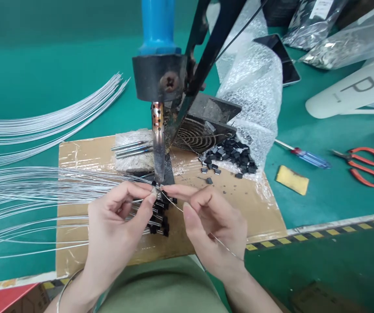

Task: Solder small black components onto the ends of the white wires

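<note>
My left hand [121,221] is pinched, thumb against forefinger, around the end of a white wire with a small dark connector, just below the soldering iron's tip; the fingers partly hide that piece. My right hand [215,221] holds a thin strand of solder wire [226,248], which runs through the palm and past the fingers to the tip. Pointing down from a stand, the soldering iron [159,143] has a blue handle [158,26]. Under my hands lies a row of black connectors [161,224] joined to white wires [43,187].
A cardboard sheet [252,208] covers the bench. Loose black connector pieces [231,154] lie beside bubble wrap [255,87] and a round-grilled fan [196,132]. Rightward are a screwdriver [314,158], yellow sponge [292,180] and orange-handled scissors-like cutters [368,163]. Another wire bundle [59,111] lies back left.
</note>
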`<state>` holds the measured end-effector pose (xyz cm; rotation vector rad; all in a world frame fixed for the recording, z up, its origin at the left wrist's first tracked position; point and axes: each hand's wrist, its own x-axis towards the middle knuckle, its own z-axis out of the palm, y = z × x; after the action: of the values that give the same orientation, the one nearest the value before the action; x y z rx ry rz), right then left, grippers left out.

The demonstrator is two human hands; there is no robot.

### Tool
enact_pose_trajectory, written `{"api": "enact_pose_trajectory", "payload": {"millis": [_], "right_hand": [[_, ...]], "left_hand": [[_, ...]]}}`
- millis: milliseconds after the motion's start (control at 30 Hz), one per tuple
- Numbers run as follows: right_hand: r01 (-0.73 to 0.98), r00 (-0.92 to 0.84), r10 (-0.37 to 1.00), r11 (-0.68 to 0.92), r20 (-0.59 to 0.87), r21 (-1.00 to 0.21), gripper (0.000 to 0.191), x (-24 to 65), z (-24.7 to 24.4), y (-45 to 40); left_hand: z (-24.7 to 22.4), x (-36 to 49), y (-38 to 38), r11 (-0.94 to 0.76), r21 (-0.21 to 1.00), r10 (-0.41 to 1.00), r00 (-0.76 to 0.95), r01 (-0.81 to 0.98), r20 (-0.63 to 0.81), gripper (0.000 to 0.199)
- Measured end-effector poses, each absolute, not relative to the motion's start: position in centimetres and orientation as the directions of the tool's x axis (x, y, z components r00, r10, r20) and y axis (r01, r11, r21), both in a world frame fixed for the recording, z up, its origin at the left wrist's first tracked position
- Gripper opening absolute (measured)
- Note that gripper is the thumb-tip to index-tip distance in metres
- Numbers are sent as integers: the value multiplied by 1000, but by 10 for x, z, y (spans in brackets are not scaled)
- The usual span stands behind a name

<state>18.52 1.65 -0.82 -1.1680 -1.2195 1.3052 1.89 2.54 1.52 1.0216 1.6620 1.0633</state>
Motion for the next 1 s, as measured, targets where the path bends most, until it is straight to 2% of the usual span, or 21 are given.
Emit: {"api": "enact_pose_trajectory", "payload": {"millis": [167, 500, 1000], "right_hand": [[-110, -62, 996, -64, -57, -992, 21, 183, -10, 19], [-176, -45, 993, -116, -110, -978, 21, 180, -11, 22], [-222, -3, 999, -44, -44, -974, 23, 176, -8, 30]], "left_hand": [[14, 20, 26, 268, 942, 935, -290, 201, -204, 10], [14, 22, 33, 277, 947, 930, -293, 161, -222, 12], [24, 21, 45, 291, 943, 926, -297, 162, -235, 14]]}}
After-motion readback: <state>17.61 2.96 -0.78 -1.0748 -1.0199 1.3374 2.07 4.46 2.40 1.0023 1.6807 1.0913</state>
